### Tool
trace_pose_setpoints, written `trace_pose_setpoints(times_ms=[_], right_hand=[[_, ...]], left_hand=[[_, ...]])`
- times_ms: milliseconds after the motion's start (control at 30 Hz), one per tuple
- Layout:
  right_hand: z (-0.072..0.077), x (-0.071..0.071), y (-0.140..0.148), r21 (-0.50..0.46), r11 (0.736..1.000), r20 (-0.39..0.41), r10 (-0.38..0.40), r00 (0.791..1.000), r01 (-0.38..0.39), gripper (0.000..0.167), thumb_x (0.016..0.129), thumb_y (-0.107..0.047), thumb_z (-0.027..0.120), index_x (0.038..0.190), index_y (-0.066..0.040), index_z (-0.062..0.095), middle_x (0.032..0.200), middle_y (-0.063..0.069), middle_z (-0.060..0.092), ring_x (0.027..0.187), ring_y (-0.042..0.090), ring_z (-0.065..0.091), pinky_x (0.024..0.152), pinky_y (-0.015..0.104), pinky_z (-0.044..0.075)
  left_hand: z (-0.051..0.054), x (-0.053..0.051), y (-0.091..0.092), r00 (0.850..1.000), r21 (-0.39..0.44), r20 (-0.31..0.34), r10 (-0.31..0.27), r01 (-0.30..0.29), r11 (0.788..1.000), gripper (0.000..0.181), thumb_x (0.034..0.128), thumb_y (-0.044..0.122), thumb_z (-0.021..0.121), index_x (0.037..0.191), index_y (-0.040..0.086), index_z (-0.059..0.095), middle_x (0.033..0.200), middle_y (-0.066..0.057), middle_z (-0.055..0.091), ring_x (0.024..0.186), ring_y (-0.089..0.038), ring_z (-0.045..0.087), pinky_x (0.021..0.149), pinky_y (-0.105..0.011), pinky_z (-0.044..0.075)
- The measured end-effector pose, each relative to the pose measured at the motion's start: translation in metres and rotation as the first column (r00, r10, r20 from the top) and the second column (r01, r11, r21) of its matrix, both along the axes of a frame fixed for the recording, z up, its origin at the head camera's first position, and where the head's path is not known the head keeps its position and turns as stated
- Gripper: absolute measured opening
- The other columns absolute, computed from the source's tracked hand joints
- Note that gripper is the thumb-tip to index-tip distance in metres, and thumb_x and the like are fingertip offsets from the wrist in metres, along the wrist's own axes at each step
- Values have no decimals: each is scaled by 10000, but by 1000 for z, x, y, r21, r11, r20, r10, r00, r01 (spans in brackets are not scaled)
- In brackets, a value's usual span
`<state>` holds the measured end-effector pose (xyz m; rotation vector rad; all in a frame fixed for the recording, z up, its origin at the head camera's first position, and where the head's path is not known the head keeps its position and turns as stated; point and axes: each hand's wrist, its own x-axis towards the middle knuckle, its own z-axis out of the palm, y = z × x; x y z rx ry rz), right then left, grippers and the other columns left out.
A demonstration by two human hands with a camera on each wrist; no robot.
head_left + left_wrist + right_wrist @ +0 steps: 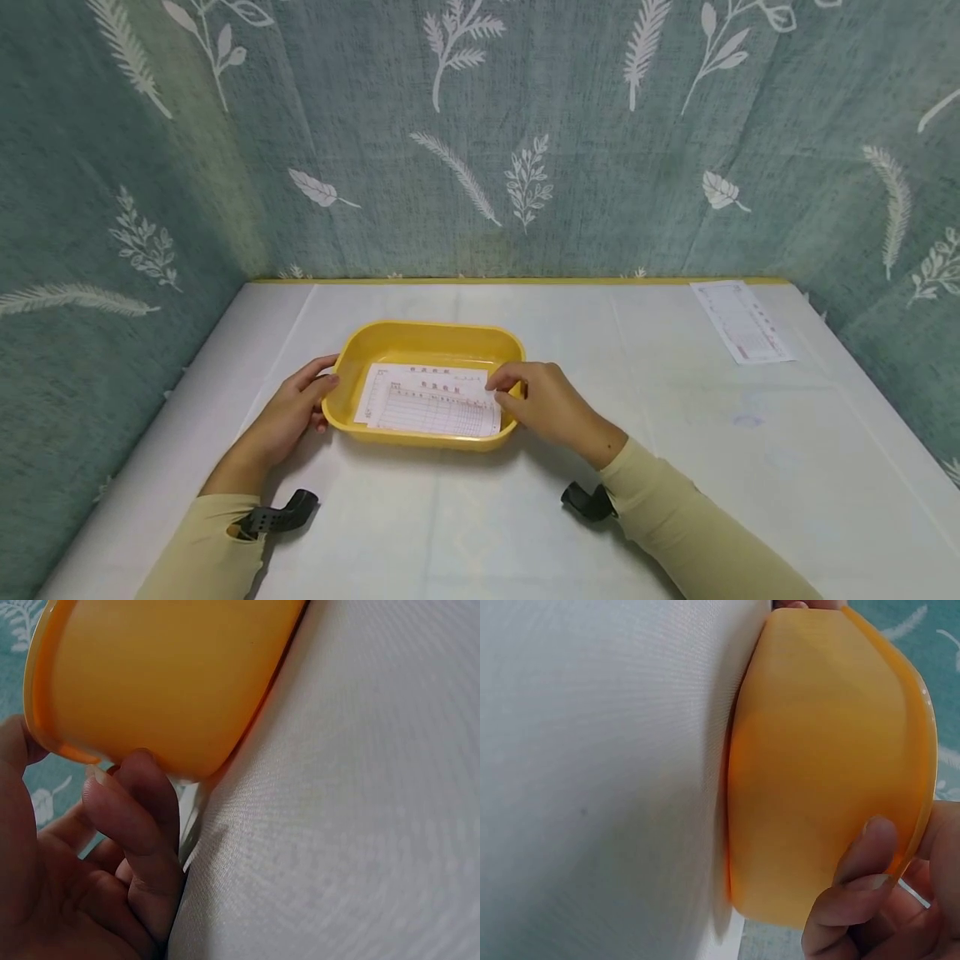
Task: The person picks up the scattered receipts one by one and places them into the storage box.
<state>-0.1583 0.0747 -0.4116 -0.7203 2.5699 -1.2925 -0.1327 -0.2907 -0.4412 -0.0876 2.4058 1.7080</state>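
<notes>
Tray (pixel 420 440) sits on the table (pixel 660 508), left of centre in my head feed; both wrist feeds show its outer wall rising from the white cover. Two printed slips lie inside: the upper slip (pixel 435 414) overlaps the lower slip (pixel 370 400), whose left and top margins show. The offset, I judge, makes the two sheets easy to tell apart.

Left hand (pixel 288 408): curled at the tray's left end, thumb at the rim and fingers below it on the outside. I log it as a grip on the rim, closed only as far as the rim allows. Probable reason: a light tray slides easily, and a hold at one end braces it against work at the other.

Right hand (pixel 558 408): reaches over the right rim, thumb and index nearly together at the upper slip's right corner. Its other fingers curl low outside the wall in my right wrist feed. Whether paper lies between the tips I cannot tell. I read the pose as fine fingertip handling; thin paper flat on a tray floor offers only its edge.

A third slip (pixel 742 321) lies by the table's far right corner, near the yellow edge strip (pixel 525 282) and well apart from the tray; both hands are away from it.
</notes>
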Motion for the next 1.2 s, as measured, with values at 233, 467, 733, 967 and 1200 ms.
trace_pose_setpoints(times_ms=[233,467,733,967,1200], right_hand=[[-1,2,-2,35,999,-46,3,999,-2,121,911,-48,648,984,-99,730,896,20,682,579,99,445,538,194,418],[-1,2,-4,44,999,-52,0,999,3,130,909,-42,645,978,-110,730,887,6,684,546,94,407,518,194,390],[-3,3,-6,63,998,-54,-1,999,4,133,921,-57,637,987,-117,735,916,7,696,565,93,428,542,197,416],[-1,6,-6,100,995,-55,-10,998,16,157,923,-98,639,1036,-117,745,947,1,719,477,66,363,481,186,346],[3,7,-7,149,988,-75,-37,996,48,256,948,-163,636,1178,-107,734,706,-27,590,428,73,307,449,199,272]], left_hand=[[-1,2,0,1000,-8,7,-3,3,1000,552,1062,349,438,1530,82,317,951,38,592,629,-72,522,544,-213,501],[2,1,-1,1000,-28,18,1,-1,1000,556,1063,373,428,1544,118,314,978,4,586,634,-91,520,548,-222,502],[1,2,-1,1000,-36,17,2,-2,999,562,1062,377,427,1543,110,311,959,12,587,628,-84,522,549,-221,504],[0,1,-1,1000,-33,15,-13,13,999,565,1065,377,423,1548,107,306,953,11,587,623,-87,522,551,-222,508],[2,1,0,1000,-33,-5,-8,8,999,551,1066,364,420,1538,100,317,947,4,588,627,-84,522,546,-221,503]])
